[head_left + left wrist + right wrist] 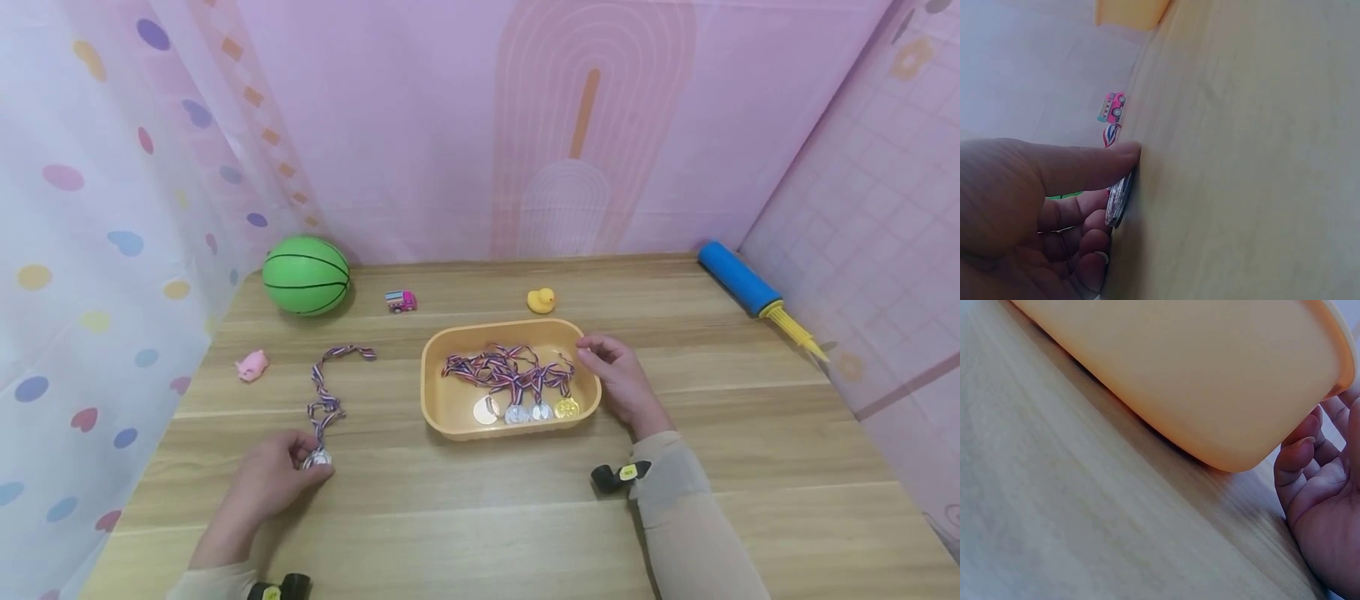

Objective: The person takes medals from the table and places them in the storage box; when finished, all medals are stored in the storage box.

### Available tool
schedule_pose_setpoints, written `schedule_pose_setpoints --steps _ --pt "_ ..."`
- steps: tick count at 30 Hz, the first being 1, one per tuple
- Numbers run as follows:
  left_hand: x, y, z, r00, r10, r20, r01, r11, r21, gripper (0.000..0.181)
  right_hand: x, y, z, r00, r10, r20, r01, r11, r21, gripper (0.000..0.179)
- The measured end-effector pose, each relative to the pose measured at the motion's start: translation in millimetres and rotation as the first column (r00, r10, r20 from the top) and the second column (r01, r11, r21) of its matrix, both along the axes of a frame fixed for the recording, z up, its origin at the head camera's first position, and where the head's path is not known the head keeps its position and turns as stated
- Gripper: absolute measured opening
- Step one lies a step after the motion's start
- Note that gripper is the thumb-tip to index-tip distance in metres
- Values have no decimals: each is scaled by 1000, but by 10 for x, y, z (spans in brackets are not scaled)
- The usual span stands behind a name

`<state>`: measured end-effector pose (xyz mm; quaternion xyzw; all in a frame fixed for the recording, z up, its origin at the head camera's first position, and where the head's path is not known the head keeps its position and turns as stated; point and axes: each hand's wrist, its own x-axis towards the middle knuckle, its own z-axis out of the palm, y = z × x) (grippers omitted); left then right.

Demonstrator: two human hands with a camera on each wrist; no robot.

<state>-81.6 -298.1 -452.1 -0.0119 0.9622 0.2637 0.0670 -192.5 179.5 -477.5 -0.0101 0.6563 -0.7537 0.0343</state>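
Note:
At the left, my left hand [273, 473] pinches silver medals [318, 458] between thumb and fingers, low over the table. Their edges show as a thin stack [1119, 199] in the left wrist view. A striped ribbon [318, 379] trails from them across the wood, away from the hand. On the right, my right hand [618, 379] holds the right rim of an orange plastic tub [427, 387]; its curled fingers [1294, 456] sit by the outer wall. Inside the tub lie several medals, silver ones [516, 413] and a gold one [567, 407], with tangled striped ribbons [495, 367].
Along the back stand a green ball [306, 276], a pink toy truck [401, 301] and a yellow rubber duck [541, 300]. A pink toy pig [252, 365] lies at the left. A blue and yellow hand pump [742, 277] lies at the right edge. Patterned curtains surround the table.

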Motion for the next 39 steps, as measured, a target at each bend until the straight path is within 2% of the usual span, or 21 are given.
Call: schedule_pose_setpoints --steps 5,14,24,31,39 --pt "-11 19 11 1000 -11 -13 11 1000 13 37 8 1 11 1000 -1 11 1 1000 -1 12" --pt "-32 62 16 996 -3 -86 7 999 53 17 10 -1 3 1000 -8 20 8 1000 -1 10" --pt "-51 88 153 994 32 -108 -18 992 126 13 15 -5 10 1000 -5 12 5 1000 -2 11" --pt "-116 179 367 990 26 -137 -4 987 163 18 25 -7 29 1000 -3 8 3 1000 -1 10" --pt "-229 294 730 962 -29 -270 98 965 243 12 37 -8 47 1000 6 10 -6 1000 -1 10"
